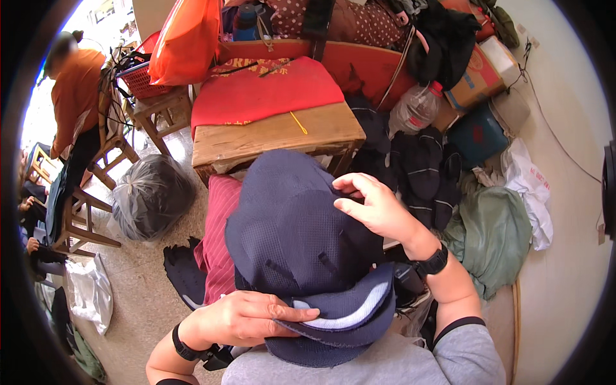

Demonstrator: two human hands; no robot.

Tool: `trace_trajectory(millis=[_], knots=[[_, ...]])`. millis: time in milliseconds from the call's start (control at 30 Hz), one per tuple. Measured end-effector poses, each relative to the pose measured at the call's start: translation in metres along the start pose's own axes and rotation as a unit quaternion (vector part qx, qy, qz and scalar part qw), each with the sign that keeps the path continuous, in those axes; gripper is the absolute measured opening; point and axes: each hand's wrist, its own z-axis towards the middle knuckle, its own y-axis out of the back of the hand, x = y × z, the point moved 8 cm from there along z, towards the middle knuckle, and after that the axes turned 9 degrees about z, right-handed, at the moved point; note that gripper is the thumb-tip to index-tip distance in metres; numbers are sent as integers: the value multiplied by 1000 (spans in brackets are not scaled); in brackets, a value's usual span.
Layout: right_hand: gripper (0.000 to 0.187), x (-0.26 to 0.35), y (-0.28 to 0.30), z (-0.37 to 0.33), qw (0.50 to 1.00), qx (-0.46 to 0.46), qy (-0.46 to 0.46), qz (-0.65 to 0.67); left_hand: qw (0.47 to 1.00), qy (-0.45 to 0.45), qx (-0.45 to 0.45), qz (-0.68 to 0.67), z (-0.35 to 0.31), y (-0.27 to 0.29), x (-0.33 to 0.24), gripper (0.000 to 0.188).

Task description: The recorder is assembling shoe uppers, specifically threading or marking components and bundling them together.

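A pile of navy mesh fabric pieces (301,218), shaped like cap parts, lies across my lap. Closer to my body, curved navy cap brims (340,330) are layered together, and a white band runs along one of them. My left hand (247,317) grips the left end of these brims, its fingers lying over the top and the thumb hidden. At the pile's upper right edge is my right hand (378,208), thumb and fingers apart, fingertips at the fabric. Both wrists wear black bands.
Ahead stands a wooden table (276,141) with a red cloth (269,90) and a yellow hook-like tool (299,122). Dark cap pieces (423,167) and a green sack (491,231) lie to the right. A stuffed plastic bag (154,197) sits left; a person (77,96) is beyond.
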Motion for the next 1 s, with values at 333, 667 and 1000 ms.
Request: trace_trajectory(millis=[333, 667, 1000], knots=[[34, 33, -3, -16, 985, -19, 48, -167, 996, 38, -34, 79, -9, 2, 5, 13], [69, 81, -22, -76, 945, 312, -24, 99, 993, 65, -62, 80, -14, 7, 14, 20], [50, 107, -61, -100, 944, 246, 207, -74, 984, 111, -139, 33, -41, 34, 46, 27]])
